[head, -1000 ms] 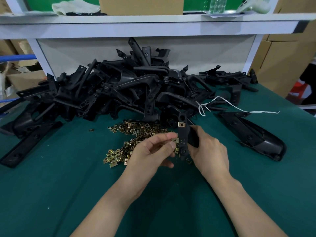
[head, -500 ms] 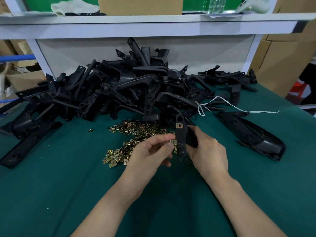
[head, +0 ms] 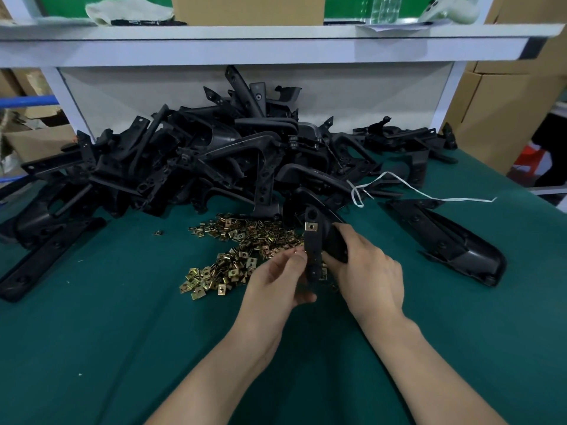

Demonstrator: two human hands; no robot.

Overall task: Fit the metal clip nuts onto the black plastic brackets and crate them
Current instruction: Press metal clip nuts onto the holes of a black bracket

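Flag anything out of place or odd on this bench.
One stray clip nut lies alone on the green cloth, left of the clip nut heap. A white string trails off the bracket pile onto the cloth. Nothing looks damaged.

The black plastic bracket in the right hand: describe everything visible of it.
The narrow black plastic bracket stands upright, with a round hole near its top. A brass-coloured metal clip nut is clipped on its upper part. The right hand grips its right side; the left hand pinches a second clip nut at its left edge.
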